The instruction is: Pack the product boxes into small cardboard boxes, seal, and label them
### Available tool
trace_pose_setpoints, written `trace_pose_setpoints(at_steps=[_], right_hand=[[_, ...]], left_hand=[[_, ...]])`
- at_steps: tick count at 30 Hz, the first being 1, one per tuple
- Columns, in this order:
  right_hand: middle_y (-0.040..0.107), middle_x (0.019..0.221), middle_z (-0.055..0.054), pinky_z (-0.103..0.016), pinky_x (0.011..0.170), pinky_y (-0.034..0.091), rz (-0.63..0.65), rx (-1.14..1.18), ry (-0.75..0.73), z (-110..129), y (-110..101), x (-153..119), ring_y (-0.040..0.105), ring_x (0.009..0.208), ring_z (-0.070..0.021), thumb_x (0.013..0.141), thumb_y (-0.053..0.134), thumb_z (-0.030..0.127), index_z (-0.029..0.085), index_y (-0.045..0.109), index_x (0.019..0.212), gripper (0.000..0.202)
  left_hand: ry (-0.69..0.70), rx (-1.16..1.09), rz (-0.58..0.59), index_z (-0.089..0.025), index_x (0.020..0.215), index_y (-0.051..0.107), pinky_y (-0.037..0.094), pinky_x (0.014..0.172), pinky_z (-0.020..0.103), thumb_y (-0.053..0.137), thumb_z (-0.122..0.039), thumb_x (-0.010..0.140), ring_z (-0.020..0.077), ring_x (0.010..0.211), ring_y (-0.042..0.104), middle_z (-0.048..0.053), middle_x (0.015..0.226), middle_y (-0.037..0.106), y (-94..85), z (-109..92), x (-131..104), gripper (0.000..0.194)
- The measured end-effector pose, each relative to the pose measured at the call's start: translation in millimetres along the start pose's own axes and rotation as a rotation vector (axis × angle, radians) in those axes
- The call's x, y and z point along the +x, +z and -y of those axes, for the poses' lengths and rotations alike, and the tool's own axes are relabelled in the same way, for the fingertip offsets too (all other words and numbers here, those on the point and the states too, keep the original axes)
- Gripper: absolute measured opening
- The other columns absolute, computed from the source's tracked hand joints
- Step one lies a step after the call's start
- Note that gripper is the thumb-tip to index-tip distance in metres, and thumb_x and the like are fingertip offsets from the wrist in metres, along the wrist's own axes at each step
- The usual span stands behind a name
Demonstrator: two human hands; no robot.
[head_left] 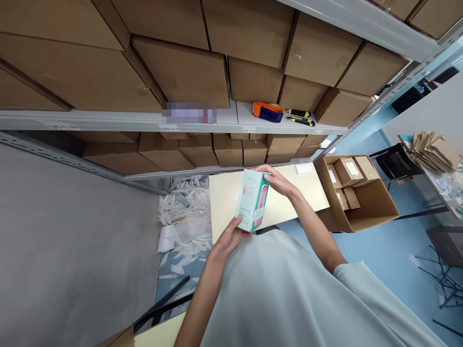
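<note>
Left hand [230,237] and right hand [277,180] hold a white-and-green box [249,200].

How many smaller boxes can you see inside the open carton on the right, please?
5 in the open carton: left box, middle box and right box across the back, plus two nearer boxes. More may lie hidden.

From the wearer's head, one wide view looks forward and down over the shirt [285,289] toward nearby shelving [126,121].
</note>
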State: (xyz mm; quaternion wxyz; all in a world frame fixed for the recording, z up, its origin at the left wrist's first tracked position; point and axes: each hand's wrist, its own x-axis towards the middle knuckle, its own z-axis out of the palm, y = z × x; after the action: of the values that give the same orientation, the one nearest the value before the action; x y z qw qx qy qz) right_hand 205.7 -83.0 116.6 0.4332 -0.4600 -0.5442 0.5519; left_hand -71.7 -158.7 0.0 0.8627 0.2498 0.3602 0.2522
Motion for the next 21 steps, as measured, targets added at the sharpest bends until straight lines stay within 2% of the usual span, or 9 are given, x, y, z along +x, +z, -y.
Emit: trace_pose_setpoints(at_steps=[3, 7, 10, 13, 16, 19, 21], right_hand=[[0.074, 0.126, -0.007, -0.039, 0.097, 0.058, 0.034, 0.113, 0.062, 1.0, 3.2, 5.8, 0.071, 0.116, -0.0295, 0.079, 0.092, 0.083, 0.029, 0.069, 0.128, 0.076], [0.074, 0.126, -0.006, -0.037, 0.095, 0.056, -0.046, 0.041, 0.023, 1.6, 4.2, 9.4, 0.069, 0.117, -0.0286, 0.084, 0.092, 0.069, 0.027, 0.071, 0.123, 0.061], [0.073, 0.125, -0.005, -0.037, 0.097, 0.056, -0.154, -0.035, 0.005, -1.6, 3.5, 12.0, 0.068, 0.117, -0.0273, 0.084, 0.091, 0.064, 0.026, 0.071, 0.117, 0.053], [0.073, 0.118, -0.004, -0.036, 0.095, 0.056, -0.251, -0.039, 0.020, -9.8, 3.9, 12.6, 0.068, 0.108, -0.0248, 0.081, 0.091, 0.062, 0.025, 0.070, 0.112, 0.052], [0.073, 0.111, -0.003, -0.034, 0.086, 0.055, -0.340, -0.036, 0.064, -19.7, 6.9, 10.1, 0.067, 0.101, -0.0232, 0.078, 0.092, 0.063, 0.025, 0.070, 0.110, 0.054], [0.074, 0.109, -0.002, -0.032, 0.082, 0.055, -0.388, -0.035, 0.093, -24.7, 8.8, 6.2, 0.066, 0.099, -0.0227, 0.076, 0.093, 0.068, 0.025, 0.070, 0.108, 0.058], [0.073, 0.108, -0.002, -0.032, 0.084, 0.055, -0.375, -0.028, 0.093, -23.5, 6.1, 3.1, 0.066, 0.100, -0.0224, 0.075, 0.095, 0.073, 0.026, 0.070, 0.108, 0.062]], left_hand=[[-0.042, -0.051, 0.023, -0.019, 0.128, 0.077, 0.066, 0.066, 0.042, 0.091, -0.069, 0.085, 0.0269, 0.073, 0.074, 0.012, 0.099, 0.084, -9.0, -2.9, -1.0, 0.067], [-0.073, -0.022, 0.022, -0.018, 0.140, 0.074, 0.069, 0.076, 0.043, 0.089, -0.070, 0.090, 0.0282, 0.081, 0.080, 0.014, 0.110, 0.086, -12.3, -12.2, -1.3, 0.073], [0.000, 0.114, -0.037, -0.023, 0.161, 0.064, 0.070, 0.092, 0.043, 0.094, -0.065, 0.089, 0.0307, 0.106, 0.084, 0.016, 0.136, 0.082, -5.6, -22.3, 0.1, 0.088], [0.148, 0.220, -0.143, -0.033, 0.176, 0.046, 0.066, 0.105, 0.040, 0.099, -0.062, 0.084, 0.0324, 0.135, 0.077, 0.016, 0.160, 0.071, 6.3, -30.6, 3.7, 0.110], [0.215, 0.293, -0.168, -0.028, 0.165, 0.052, 0.064, 0.104, 0.038, 0.107, -0.058, 0.073, 0.0329, 0.134, 0.077, 0.016, 0.147, 0.076, 19.2, -34.1, 8.8, 0.112], [0.217, 0.309, -0.165, -0.028, 0.149, 0.056, 0.065, 0.096, 0.039, 0.108, -0.057, 0.068, 0.0318, 0.115, 0.081, 0.011, 0.125, 0.083, 28.8, -34.2, 11.2, 0.101], [0.197, 0.292, -0.174, -0.028, 0.146, 0.057, 0.065, 0.089, 0.036, 0.107, -0.056, 0.068, 0.0288, 0.104, 0.081, 0.009, 0.118, 0.083, 31.6, -33.4, 9.7, 0.098]])
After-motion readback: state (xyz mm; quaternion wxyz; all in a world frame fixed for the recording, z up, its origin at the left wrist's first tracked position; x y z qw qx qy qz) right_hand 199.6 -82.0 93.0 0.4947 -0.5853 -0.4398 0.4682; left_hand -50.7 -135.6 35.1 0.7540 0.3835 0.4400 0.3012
